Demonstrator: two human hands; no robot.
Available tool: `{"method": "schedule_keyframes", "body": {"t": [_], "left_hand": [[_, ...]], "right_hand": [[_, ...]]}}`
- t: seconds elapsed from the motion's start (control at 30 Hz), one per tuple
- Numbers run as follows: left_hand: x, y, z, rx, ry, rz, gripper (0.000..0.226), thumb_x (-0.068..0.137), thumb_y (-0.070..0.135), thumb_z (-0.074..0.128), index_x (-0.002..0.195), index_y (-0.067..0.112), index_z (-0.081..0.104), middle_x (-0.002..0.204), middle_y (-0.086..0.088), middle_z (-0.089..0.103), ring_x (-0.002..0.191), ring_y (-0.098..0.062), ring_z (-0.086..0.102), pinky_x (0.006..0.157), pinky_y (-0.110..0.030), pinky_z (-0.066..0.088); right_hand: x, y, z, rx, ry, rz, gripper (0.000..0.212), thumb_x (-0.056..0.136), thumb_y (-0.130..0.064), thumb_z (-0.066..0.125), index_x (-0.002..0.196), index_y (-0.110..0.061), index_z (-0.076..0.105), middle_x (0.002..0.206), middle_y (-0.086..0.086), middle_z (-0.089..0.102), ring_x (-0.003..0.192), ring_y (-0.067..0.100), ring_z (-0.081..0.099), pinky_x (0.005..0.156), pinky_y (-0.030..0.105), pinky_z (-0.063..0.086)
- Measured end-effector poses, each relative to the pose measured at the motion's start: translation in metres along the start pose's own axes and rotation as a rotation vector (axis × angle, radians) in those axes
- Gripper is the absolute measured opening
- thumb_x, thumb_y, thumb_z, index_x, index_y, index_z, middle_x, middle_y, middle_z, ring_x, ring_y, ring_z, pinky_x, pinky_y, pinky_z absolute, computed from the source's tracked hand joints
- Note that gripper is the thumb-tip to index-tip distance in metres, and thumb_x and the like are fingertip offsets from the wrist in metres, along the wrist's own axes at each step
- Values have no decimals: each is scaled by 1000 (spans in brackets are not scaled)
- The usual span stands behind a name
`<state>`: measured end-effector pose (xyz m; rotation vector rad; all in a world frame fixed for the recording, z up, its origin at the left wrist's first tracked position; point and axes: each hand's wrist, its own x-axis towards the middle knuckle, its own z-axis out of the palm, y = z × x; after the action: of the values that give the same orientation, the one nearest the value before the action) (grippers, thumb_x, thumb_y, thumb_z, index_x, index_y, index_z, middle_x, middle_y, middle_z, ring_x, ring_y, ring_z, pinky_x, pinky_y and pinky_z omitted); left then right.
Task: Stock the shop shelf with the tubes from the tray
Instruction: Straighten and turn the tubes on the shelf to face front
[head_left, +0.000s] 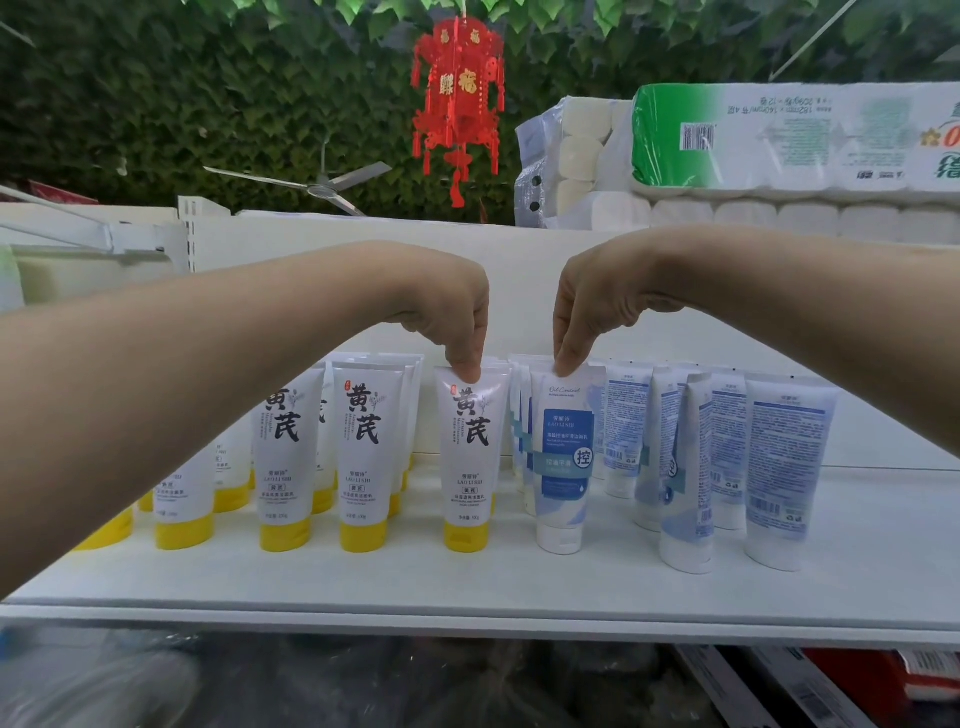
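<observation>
Left hand (449, 306) pinches top of yellow-capped tube (469, 457); right hand (587, 306) pinches top of blue-labelled tube (563, 462). Both tubes upright, mid-shelf (519, 582).

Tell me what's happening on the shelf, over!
Left grip pinching yellow-capped tube top. Right grip pinching blue-label tube top. Both tubes upright on shelf. Nothing in the way.

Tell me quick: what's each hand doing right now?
Left hand: pinching the top of the yellow-capped tube standing on the shelf.
Right hand: pinching the top of the blue-label tube beside it.
</observation>
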<state>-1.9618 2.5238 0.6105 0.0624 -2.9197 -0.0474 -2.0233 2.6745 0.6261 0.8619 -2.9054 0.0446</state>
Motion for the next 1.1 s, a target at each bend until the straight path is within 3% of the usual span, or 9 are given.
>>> {"method": "schedule_keyframes", "body": {"t": [0.23,0.37,0.43,0.63,0.83,1.1], "left_hand": [[5,-6,-1,-35,-13,-17,14,76,28,81,80,17,74,99,-3,72,100,-20,62,94,-42,51],[9,-9,-8,-58,16,-28,24,78,38,78,86,16,73,88,2,68,82,-14,57,69,-28,47],[12,-10,-12,-67,35,-29,28,79,41,76,92,16,72,87,3,67,81,-14,56,66,-27,45],[23,-1,-26,-69,20,-64,45,83,56,65,103,16,69,101,0,68,95,-16,63,80,-33,54],[37,21,-26,-37,41,-54,59,87,67,49,109,15,68,107,-2,65,99,-18,62,85,-35,55],[65,68,-14,-48,31,-66,61,89,68,44,108,14,67,107,-4,63,104,-21,60,91,-38,54]], "right_hand": [[5,3,-2,16,4,-7,44,78,-35,80,113,-11,72,110,1,70,109,23,57,88,38,49],[7,7,-4,42,18,-1,45,78,-36,80,114,-12,71,105,0,69,110,23,57,89,38,49],[8,10,-5,52,37,4,44,78,-38,80,113,-13,71,96,-3,67,107,22,57,90,38,49],[6,25,-14,86,74,55,35,81,-54,71,96,-22,72,108,1,67,110,22,57,93,38,50],[-5,57,-22,129,106,182,53,89,-63,52,113,-20,70,123,5,62,118,24,52,96,39,45],[-14,128,-32,133,119,254,56,91,-65,47,114,-18,70,125,5,62,120,24,53,102,42,45]]}}
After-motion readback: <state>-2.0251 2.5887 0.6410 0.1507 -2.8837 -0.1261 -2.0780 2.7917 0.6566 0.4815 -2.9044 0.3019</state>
